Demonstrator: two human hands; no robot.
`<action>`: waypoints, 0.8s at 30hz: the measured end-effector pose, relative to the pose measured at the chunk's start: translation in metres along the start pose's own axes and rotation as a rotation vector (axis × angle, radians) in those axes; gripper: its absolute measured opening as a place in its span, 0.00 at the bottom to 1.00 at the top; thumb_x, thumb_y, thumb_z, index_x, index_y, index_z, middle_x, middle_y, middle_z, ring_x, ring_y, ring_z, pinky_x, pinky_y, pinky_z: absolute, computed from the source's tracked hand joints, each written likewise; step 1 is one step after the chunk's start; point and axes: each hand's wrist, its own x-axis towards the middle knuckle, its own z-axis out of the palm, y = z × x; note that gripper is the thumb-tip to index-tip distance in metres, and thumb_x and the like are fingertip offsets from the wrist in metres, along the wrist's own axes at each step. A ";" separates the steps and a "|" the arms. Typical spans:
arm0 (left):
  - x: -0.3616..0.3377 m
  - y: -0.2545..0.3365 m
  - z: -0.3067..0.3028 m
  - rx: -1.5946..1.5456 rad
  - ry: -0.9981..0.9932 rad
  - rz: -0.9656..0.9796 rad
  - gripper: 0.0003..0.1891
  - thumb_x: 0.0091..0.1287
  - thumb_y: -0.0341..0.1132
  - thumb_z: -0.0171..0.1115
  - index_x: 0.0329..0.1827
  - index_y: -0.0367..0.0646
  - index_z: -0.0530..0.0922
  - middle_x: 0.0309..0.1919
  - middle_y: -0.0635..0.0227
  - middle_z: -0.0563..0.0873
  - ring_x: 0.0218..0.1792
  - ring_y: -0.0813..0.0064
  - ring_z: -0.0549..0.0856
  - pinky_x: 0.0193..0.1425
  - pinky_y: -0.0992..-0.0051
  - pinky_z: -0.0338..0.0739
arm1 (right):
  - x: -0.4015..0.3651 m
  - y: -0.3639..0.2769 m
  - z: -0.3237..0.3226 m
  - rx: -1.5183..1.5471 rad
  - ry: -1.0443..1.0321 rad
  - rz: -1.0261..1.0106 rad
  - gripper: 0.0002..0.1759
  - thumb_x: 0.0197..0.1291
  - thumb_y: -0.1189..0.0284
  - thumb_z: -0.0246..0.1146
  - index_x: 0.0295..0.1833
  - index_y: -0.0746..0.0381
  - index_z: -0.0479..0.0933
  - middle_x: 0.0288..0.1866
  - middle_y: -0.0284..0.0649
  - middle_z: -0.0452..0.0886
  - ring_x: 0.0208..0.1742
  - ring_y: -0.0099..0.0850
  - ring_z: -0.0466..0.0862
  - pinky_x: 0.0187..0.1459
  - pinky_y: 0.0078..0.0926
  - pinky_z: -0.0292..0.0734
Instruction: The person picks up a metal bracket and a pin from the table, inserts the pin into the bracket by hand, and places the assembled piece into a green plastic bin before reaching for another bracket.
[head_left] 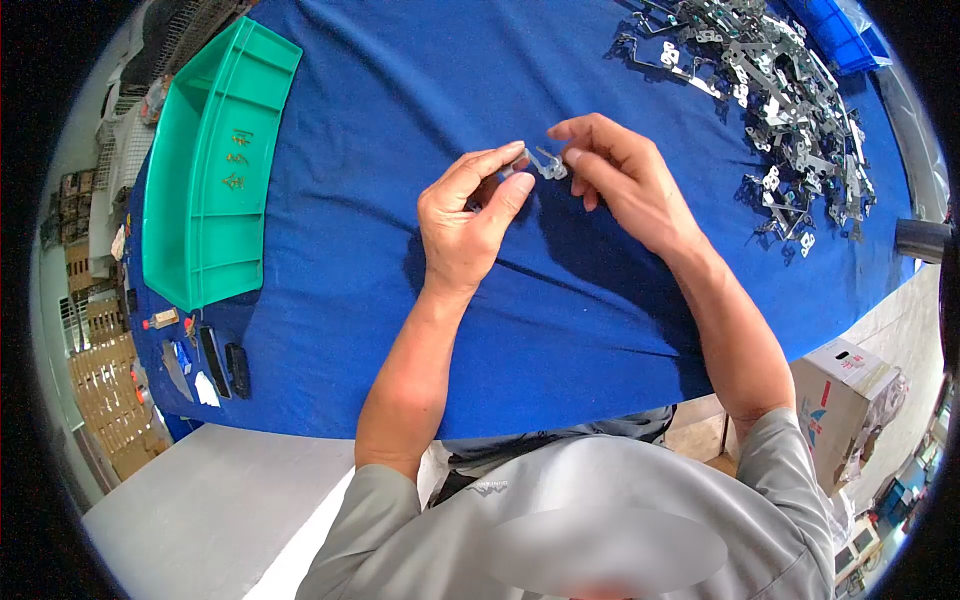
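1. Small metal part point(551, 167), mid-worktop point(350, 250), well in from near edge; my left hand point(462, 215) pinches one end, thumb against fingers.
2. My right hand point(625, 185) curls at the other end; can't tell if gripping.
3. Likely light, stiff, slick; hold by ends.
4. Room leftward to green bin point(235, 225); metal pile point(790, 95) crowds far-right corner.
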 end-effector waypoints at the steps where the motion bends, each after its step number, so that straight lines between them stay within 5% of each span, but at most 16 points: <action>1: -0.002 0.003 0.001 -0.009 -0.013 -0.044 0.15 0.67 0.22 0.72 0.56 0.37 0.88 0.45 0.67 0.91 0.40 0.84 0.84 0.46 0.82 0.79 | 0.001 -0.003 -0.002 0.095 -0.016 0.055 0.11 0.74 0.71 0.60 0.52 0.65 0.83 0.32 0.32 0.83 0.32 0.20 0.80 0.33 0.24 0.77; 5: -0.005 0.012 0.001 0.045 -0.051 -0.135 0.13 0.65 0.21 0.72 0.53 0.36 0.88 0.47 0.65 0.91 0.45 0.80 0.88 0.50 0.80 0.82 | 0.000 -0.015 -0.008 -0.034 -0.146 0.120 0.13 0.76 0.68 0.60 0.53 0.65 0.83 0.34 0.27 0.81 0.35 0.15 0.77 0.36 0.16 0.74; 7: -0.004 0.008 0.000 0.107 -0.085 -0.018 0.13 0.65 0.22 0.72 0.53 0.36 0.88 0.46 0.64 0.92 0.45 0.80 0.88 0.49 0.80 0.82 | -0.001 -0.017 -0.010 -0.054 -0.179 0.171 0.12 0.76 0.67 0.61 0.52 0.64 0.83 0.35 0.27 0.80 0.35 0.15 0.76 0.35 0.16 0.72; 11: -0.003 0.013 -0.001 0.137 -0.122 0.037 0.12 0.66 0.21 0.71 0.53 0.34 0.88 0.45 0.65 0.92 0.44 0.80 0.88 0.49 0.79 0.82 | 0.001 -0.003 -0.008 -0.038 -0.106 0.029 0.11 0.74 0.67 0.62 0.48 0.65 0.82 0.33 0.30 0.81 0.34 0.17 0.77 0.34 0.19 0.73; 14: -0.003 0.007 0.004 0.076 -0.089 0.039 0.11 0.70 0.24 0.69 0.55 0.34 0.87 0.44 0.64 0.91 0.40 0.80 0.88 0.44 0.80 0.84 | 0.000 -0.003 -0.003 0.092 0.045 0.066 0.11 0.75 0.67 0.62 0.47 0.64 0.80 0.33 0.28 0.79 0.33 0.15 0.74 0.33 0.19 0.71; 16: -0.002 0.004 0.009 -0.101 0.050 -0.152 0.11 0.74 0.30 0.67 0.55 0.34 0.86 0.43 0.63 0.91 0.35 0.82 0.87 0.36 0.80 0.83 | 0.001 -0.007 -0.002 0.185 0.093 0.112 0.11 0.75 0.66 0.62 0.47 0.64 0.80 0.32 0.28 0.78 0.33 0.14 0.73 0.33 0.19 0.69; 24: 0.002 0.000 0.002 -0.234 0.108 -0.264 0.16 0.80 0.38 0.61 0.58 0.34 0.83 0.44 0.59 0.91 0.31 0.80 0.86 0.27 0.82 0.82 | -0.005 0.001 0.008 -0.140 0.024 -0.075 0.11 0.73 0.68 0.64 0.45 0.67 0.82 0.26 0.33 0.79 0.27 0.18 0.73 0.27 0.25 0.69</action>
